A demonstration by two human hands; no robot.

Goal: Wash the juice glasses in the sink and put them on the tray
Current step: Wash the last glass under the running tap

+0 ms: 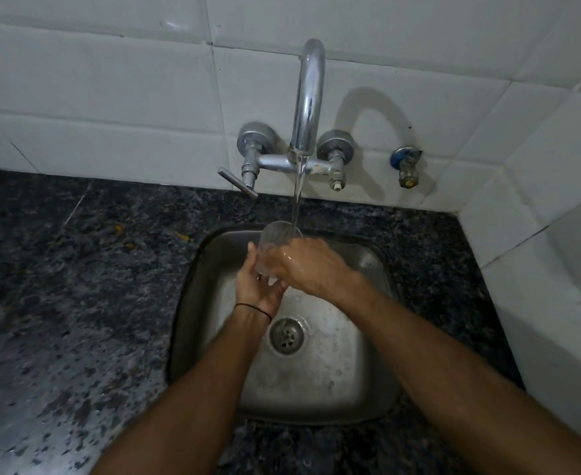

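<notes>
A clear juice glass point(275, 236) is held upright over the steel sink point(350, 365), its mouth under the stream of water point(297, 197) running from the chrome tap point(311, 97). My left hand point(256, 286) grips the glass from below and the left side. My right hand point(308, 265) wraps over its right side, wet, hiding the lower half of the glass. No tray is in view.
Dark speckled granite counter point(59, 303) surrounds the sink, with a few small yellow bits at the left. The tap's lever handle point(237, 183) sticks out on the left. A small blue-capped valve point(406, 166) is on the tiled wall at the right.
</notes>
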